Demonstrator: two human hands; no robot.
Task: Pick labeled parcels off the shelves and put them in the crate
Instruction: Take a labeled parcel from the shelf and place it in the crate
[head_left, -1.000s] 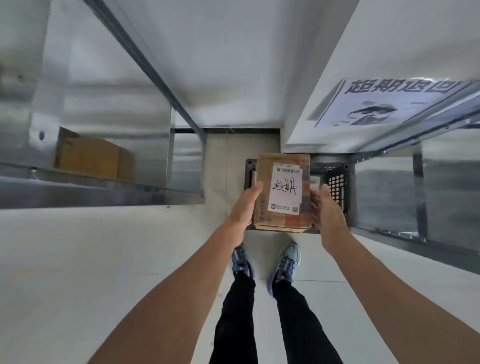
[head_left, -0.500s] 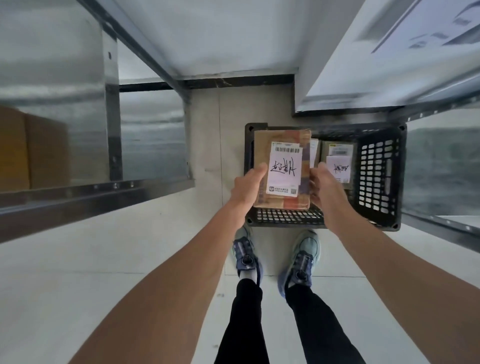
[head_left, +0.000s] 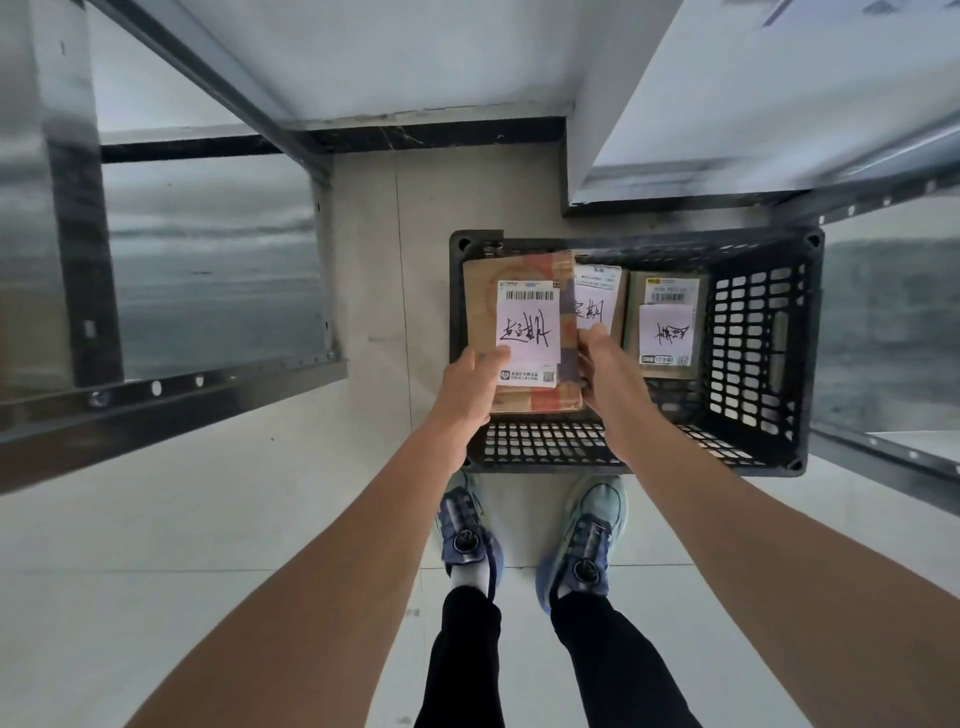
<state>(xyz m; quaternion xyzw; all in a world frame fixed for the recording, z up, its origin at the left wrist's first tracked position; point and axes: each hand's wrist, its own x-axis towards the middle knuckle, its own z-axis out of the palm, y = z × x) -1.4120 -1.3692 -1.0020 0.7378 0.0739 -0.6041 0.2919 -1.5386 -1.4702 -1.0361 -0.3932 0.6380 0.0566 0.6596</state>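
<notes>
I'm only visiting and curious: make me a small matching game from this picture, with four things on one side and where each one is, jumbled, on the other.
Things
1. cardboard parcel
2. black crate
3. parcel with yellow-topped label
4. shoes

Places
A. on the floor, on the near side of the crate
B. lying inside the crate, toward its right
C. gripped between the left hand and the right hand
D. standing on the floor, with parcels in it

Pairs: 1-C, 2-D, 3-B, 4-A
</notes>
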